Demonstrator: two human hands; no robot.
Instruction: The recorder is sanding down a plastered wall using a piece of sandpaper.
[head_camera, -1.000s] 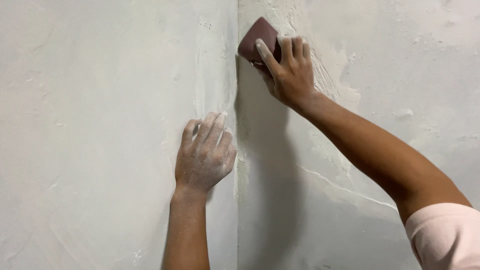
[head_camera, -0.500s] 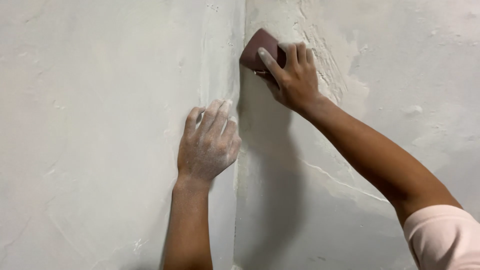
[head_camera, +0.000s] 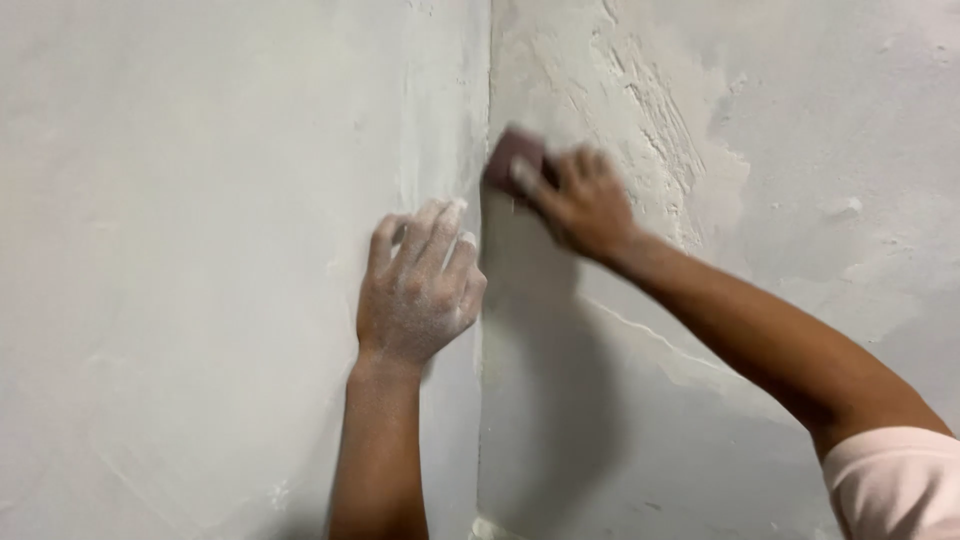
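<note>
- Right hand (head_camera: 585, 200) grips a dark red sanding block (head_camera: 512, 158), fingers spread over its back, pressing it against the right wall (head_camera: 800, 150) just beside the inside corner (head_camera: 487, 90); both are blurred.
- Left hand (head_camera: 418, 290), dusted white, lies flat and empty on the left wall (head_camera: 200, 250), fingertips near the corner, below the block.
- Rough plaster patch (head_camera: 660, 110) lies just right of the block.
</note>
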